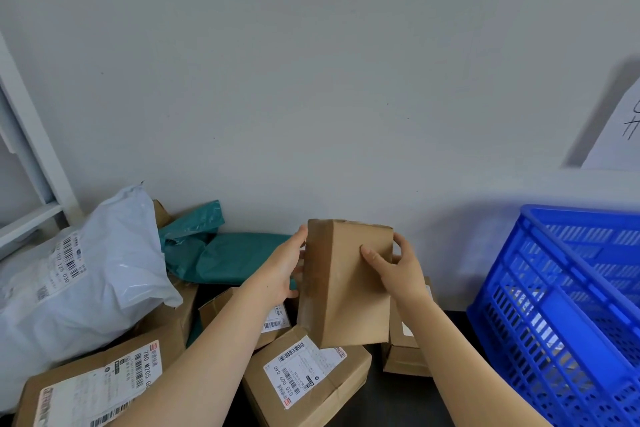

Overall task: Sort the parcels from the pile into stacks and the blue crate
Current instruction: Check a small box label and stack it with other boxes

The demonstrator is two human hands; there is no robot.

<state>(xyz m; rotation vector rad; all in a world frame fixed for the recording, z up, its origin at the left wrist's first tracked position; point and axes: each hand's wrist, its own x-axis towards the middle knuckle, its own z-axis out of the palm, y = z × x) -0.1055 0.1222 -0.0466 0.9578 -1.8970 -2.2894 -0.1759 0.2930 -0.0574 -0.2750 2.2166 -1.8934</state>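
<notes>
Both my hands hold a plain brown cardboard box (343,291) upright above the pile. My left hand (284,263) grips its left side. On the right edge, my right hand (398,263) grips it with the thumb across the front face. Below lies the pile: a labelled brown box (311,378), a larger labelled box (100,388) at the lower left, a white poly mailer (83,274) and green mailers (228,253). The blue crate (568,308) stands at the right.
A small brown box (405,350) sits between the held box and the crate. Another labelled box (273,322) is partly hidden by my left forearm. The white wall is close behind. A white frame (31,163) stands at the left, and a paper sheet (620,135) hangs at the right.
</notes>
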